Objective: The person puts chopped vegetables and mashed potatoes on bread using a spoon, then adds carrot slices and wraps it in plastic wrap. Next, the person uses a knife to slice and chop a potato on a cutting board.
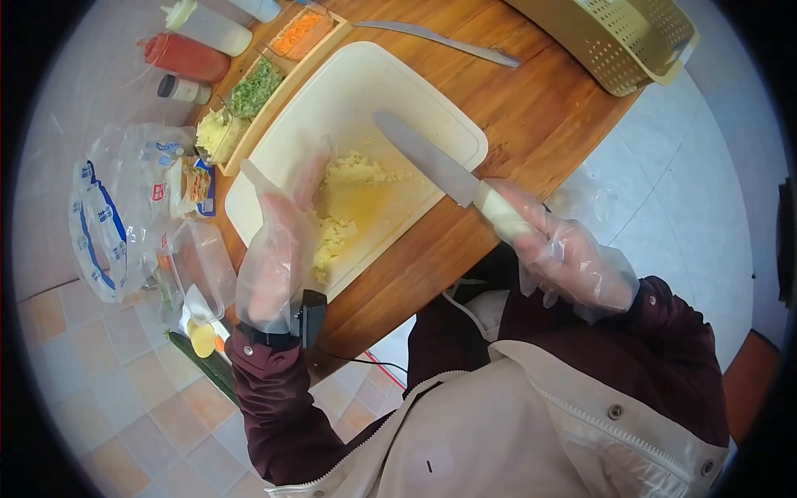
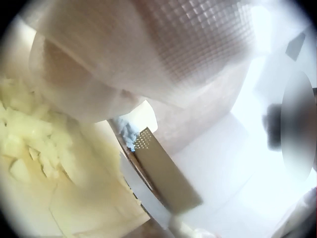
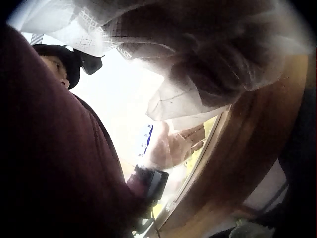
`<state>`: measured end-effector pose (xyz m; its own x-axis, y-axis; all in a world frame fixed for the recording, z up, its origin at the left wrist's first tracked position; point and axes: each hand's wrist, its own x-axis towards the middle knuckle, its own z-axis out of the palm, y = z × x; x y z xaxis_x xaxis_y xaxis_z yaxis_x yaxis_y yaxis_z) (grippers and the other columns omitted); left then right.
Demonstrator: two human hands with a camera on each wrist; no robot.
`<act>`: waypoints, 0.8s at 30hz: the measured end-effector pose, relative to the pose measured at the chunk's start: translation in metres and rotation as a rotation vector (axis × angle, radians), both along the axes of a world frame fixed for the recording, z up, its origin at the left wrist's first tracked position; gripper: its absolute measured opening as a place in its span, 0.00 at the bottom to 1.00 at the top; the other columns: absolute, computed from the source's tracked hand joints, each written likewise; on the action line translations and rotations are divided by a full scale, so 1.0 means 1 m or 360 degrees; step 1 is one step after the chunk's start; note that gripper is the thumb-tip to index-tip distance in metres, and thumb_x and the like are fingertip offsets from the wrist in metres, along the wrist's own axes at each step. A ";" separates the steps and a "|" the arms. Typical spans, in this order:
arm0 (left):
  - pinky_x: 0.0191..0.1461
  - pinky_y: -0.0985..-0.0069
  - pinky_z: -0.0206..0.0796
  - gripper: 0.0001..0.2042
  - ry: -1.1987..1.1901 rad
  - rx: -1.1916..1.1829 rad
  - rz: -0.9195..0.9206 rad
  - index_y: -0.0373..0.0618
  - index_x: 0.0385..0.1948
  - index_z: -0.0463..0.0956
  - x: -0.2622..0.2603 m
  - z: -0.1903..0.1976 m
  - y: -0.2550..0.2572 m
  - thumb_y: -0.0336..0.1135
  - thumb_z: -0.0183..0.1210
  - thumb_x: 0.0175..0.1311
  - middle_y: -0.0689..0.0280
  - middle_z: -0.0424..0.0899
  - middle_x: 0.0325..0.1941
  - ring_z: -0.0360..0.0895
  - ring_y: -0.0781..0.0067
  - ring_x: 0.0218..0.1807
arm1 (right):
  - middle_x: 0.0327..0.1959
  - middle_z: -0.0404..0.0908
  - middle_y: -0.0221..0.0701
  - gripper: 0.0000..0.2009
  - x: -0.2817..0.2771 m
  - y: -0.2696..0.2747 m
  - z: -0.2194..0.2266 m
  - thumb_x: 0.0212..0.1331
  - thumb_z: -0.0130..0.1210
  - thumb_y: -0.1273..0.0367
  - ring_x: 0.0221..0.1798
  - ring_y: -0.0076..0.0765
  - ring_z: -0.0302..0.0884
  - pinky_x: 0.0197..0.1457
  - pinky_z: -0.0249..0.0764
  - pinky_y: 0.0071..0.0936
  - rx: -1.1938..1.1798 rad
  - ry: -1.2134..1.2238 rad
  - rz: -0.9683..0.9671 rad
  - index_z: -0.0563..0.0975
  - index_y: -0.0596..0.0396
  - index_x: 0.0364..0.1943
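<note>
In the head view, a gloved right hand point(image 1: 573, 257) grips the light handle of a large knife point(image 1: 427, 158), its blade tilted over the right part of a white cutting board point(image 1: 361, 70). The gloved left hand point(image 1: 278, 257) is at the board's left side, fingers extended beside chopped pale-yellow pieces point(image 1: 334, 241). More of the chopped pieces point(image 1: 357, 170) lie farther up the board, with yellowish liquid between the heaps. Close up in the left wrist view, the left hand point(image 2: 129, 54) is above and beside the pieces point(image 2: 29, 134). The right hand point(image 3: 198, 44) fills the top of the right wrist view.
Containers of shredded orange point(image 1: 300, 37), chopped green point(image 1: 255, 89) and pale food point(image 1: 220, 135) stand in a wooden tray behind the board. Bottles point(image 1: 187, 62), a second knife point(image 1: 440, 39), a tan basket point(image 1: 614, 41), plastic bags point(image 1: 124, 207) and a cucumber point(image 1: 203, 361) surround it.
</note>
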<state>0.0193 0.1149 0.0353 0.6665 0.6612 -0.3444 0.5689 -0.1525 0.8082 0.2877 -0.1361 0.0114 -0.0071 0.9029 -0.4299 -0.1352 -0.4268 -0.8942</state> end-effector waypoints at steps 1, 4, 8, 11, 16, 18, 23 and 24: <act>0.86 0.67 0.41 0.53 0.0006 0.0015 -0.0008 0.33 0.80 0.56 0.000 -0.001 -0.001 0.78 0.16 0.74 0.50 0.64 0.81 0.60 0.56 0.82 | 0.34 0.71 0.21 0.36 -0.002 0.000 -0.001 0.82 0.41 0.47 0.35 0.16 0.70 0.40 0.73 0.20 -0.0013 0.0014 0.0014 0.51 0.49 0.85; 0.86 0.68 0.41 0.54 0.0029 0.0059 -0.0044 0.33 0.80 0.55 0.003 -0.004 -0.002 0.78 0.15 0.74 0.49 0.63 0.82 0.60 0.55 0.82 | 0.30 0.70 0.20 0.36 -0.011 0.000 -0.015 0.83 0.41 0.47 0.32 0.16 0.68 0.37 0.72 0.20 -0.0003 -0.0018 0.0032 0.50 0.50 0.85; 0.86 0.68 0.40 0.54 0.0059 0.0084 -0.0074 0.33 0.81 0.54 0.008 -0.013 -0.004 0.78 0.15 0.74 0.49 0.62 0.83 0.59 0.55 0.83 | 0.27 0.69 0.20 0.36 -0.031 0.007 -0.018 0.83 0.41 0.49 0.30 0.17 0.67 0.37 0.71 0.20 0.0031 -0.0036 0.0090 0.49 0.50 0.85; 0.87 0.68 0.37 0.55 -0.0163 -0.0086 -0.0040 0.30 0.81 0.51 0.002 -0.030 -0.002 0.79 0.17 0.74 0.48 0.58 0.85 0.55 0.55 0.84 | 0.27 0.71 0.20 0.35 -0.051 0.016 -0.019 0.83 0.43 0.51 0.28 0.15 0.67 0.34 0.70 0.19 0.0047 -0.0127 -0.0013 0.49 0.49 0.85; 0.88 0.66 0.33 0.57 -0.0341 -0.0352 0.0029 0.26 0.81 0.46 0.006 -0.018 -0.012 0.81 0.20 0.72 0.44 0.51 0.86 0.49 0.54 0.87 | 0.26 0.70 0.19 0.36 -0.065 0.015 -0.031 0.82 0.44 0.51 0.26 0.13 0.64 0.30 0.69 0.17 0.0216 -0.0117 0.0009 0.48 0.46 0.86; 0.86 0.74 0.34 0.47 -0.0222 -0.0238 0.0060 0.33 0.82 0.48 0.004 -0.023 -0.010 0.71 0.21 0.79 0.52 0.56 0.86 0.53 0.60 0.86 | 0.26 0.69 0.18 0.36 -0.068 0.021 -0.018 0.82 0.45 0.51 0.26 0.13 0.63 0.29 0.68 0.17 -0.0065 0.0030 0.0081 0.48 0.46 0.86; 0.87 0.71 0.35 0.48 -0.0580 -0.0459 0.0277 0.29 0.81 0.48 0.011 -0.005 -0.018 0.71 0.27 0.80 0.49 0.54 0.86 0.51 0.59 0.86 | 0.23 0.66 0.16 0.33 -0.065 0.032 -0.025 0.83 0.47 0.52 0.23 0.11 0.62 0.25 0.63 0.14 0.0082 0.0541 -0.0078 0.56 0.51 0.83; 0.88 0.66 0.33 0.52 -0.0815 -0.0624 0.0406 0.23 0.79 0.47 0.011 -0.001 -0.019 0.75 0.26 0.78 0.43 0.52 0.85 0.49 0.54 0.86 | 0.23 0.66 0.16 0.33 -0.062 0.032 -0.022 0.82 0.47 0.52 0.23 0.12 0.62 0.25 0.63 0.15 0.0071 0.0506 -0.0099 0.56 0.51 0.83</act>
